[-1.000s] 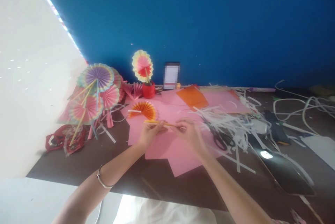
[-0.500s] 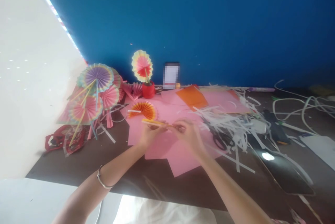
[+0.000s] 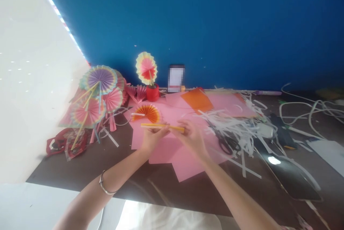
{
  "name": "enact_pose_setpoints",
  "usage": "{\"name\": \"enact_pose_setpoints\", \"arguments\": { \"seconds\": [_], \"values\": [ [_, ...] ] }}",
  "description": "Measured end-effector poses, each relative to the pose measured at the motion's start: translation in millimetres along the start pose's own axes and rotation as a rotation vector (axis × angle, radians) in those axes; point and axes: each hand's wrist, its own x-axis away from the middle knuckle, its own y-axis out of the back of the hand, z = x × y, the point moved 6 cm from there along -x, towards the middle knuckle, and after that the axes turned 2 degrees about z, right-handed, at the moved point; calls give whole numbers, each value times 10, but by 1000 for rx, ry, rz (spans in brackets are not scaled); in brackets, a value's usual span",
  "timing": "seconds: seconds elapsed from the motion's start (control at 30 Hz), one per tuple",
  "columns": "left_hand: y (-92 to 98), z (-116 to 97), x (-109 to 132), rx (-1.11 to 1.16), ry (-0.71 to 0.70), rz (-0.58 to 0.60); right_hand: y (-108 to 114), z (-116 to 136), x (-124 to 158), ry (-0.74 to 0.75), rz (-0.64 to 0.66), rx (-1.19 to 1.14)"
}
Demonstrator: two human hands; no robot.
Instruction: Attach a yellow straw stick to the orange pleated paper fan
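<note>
left hand (image 3: 151, 137) + right hand (image 3: 189, 135): both grips pinch yellow strip (image 3: 162, 126) | risk: thin strip buckles or slips onto pink paper (image 3: 172, 151) beneath

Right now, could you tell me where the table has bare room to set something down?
Bare dark table lies along the near edge, between the pink sheets and the red scraps. The white paper strips, scissors and cables crowd the right.

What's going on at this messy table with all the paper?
A person holds a thin yellow-orange folded paper strip level between both hands, left hand and right hand, above pink paper sheets. A half-open orange fan lies just behind, finished pinwheel fans stand at the left, and scissors lie among white paper strips.
</note>
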Motion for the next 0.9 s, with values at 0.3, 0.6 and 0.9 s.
{"name": "enact_pose_setpoints", "arguments": {
  "seconds": [0.3,0.6,0.9],
  "values": [
    [-78,-39,-3,96,94,184,129,18,-53,-144,145,-33],
    [6,-67,-104,142,165,244,206,-22,-77,-180,145,-151],
    [42,-37,-159,172,207,256,278,-73,-149,-131,116,-103]
  ]
}}
